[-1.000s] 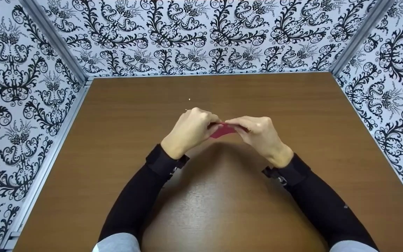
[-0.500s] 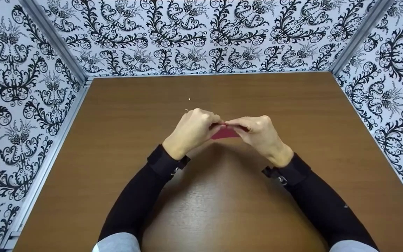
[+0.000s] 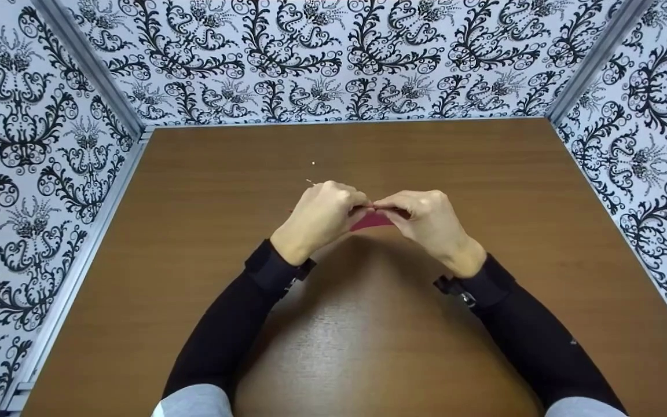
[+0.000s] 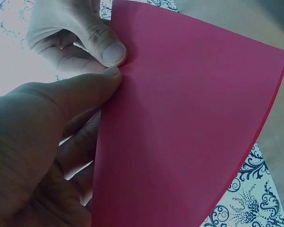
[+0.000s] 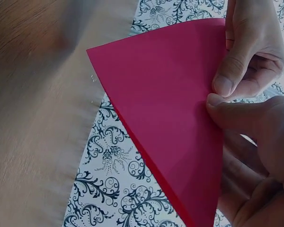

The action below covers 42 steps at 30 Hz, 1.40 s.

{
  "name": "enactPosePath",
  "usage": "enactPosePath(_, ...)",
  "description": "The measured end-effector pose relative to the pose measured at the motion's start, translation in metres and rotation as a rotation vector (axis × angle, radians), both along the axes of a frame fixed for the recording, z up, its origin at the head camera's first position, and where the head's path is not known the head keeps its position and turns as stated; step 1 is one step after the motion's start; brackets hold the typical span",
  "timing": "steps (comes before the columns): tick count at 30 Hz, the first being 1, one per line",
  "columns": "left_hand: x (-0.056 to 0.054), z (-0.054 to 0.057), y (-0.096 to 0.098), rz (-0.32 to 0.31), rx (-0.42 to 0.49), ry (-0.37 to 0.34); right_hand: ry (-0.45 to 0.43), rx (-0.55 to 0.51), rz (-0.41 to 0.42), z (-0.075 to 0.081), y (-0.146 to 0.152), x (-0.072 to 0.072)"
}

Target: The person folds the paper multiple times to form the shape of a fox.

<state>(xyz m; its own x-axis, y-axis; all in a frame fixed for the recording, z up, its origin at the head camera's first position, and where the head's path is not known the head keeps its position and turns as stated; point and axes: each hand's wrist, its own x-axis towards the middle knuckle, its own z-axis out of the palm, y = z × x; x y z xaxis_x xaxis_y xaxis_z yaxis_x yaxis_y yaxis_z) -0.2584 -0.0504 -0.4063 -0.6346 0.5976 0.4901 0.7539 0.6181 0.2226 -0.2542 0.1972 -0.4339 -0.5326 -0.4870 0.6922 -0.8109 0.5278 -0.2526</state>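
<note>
A folded sheet of pinkish-red paper (image 3: 373, 220) is held up off the table between both hands. My left hand (image 3: 322, 220) pinches its edge, with the thumb on the near face. Beside it, my right hand (image 3: 433, 226) pinches the same edge, and the two thumb tips almost meet. In the left wrist view the paper (image 4: 189, 109) is roughly wedge-shaped, with a slightly curved short side and layered edges at the far side. The right wrist view shows the paper (image 5: 161, 94) narrowing downward. The fingers behind the sheet are partly hidden.
The brown wooden table (image 3: 206, 278) spreads around the hands. Tiny pale scraps (image 3: 313, 163) lie beyond the left hand. Patterned black-and-white walls (image 3: 333, 58) with grey metal rails (image 3: 93, 66) enclose the table at the back and sides.
The fingertips of my two hands have come closer together along the paper's edge. My left hand has shifted slightly right. The paper's visible lower edge looks straighter than before.
</note>
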Motion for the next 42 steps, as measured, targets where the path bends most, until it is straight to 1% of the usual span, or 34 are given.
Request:
enactPosePath(3,0.000,0.000,0.000,0.005,0.000,0.003,-0.022,0.005,-0.007,0.002,0.000,0.001)
enactPosePath(9,-0.001,-0.002,-0.001,-0.007,0.004,-0.003,-0.050,0.006,0.001,0.003,0.000,0.002)
enactPosePath(14,-0.002,0.001,-0.004,-0.020,-0.006,-0.017,-0.056,0.018,-0.001,0.004,0.001,0.002)
enactPosePath(19,-0.006,0.005,-0.011,-0.020,-0.005,-0.027,-0.066,0.020,-0.031,0.007,0.006,0.000)
enactPosePath(26,-0.011,0.012,-0.023,-0.025,0.010,-0.073,-0.108,0.025,-0.055,0.010,0.011,-0.003)
enactPosePath(31,-0.016,0.015,-0.031,-0.026,0.018,-0.093,-0.128,0.027,-0.062,0.012,0.014,-0.004)
enactPosePath(37,-0.020,0.017,-0.041,-0.012,0.037,-0.116,-0.167,0.024,-0.080,0.013,0.017,-0.006)
enactPosePath(42,-0.023,0.018,-0.050,0.017,0.038,-0.126,-0.166,0.030,-0.090,0.015,0.021,-0.008)
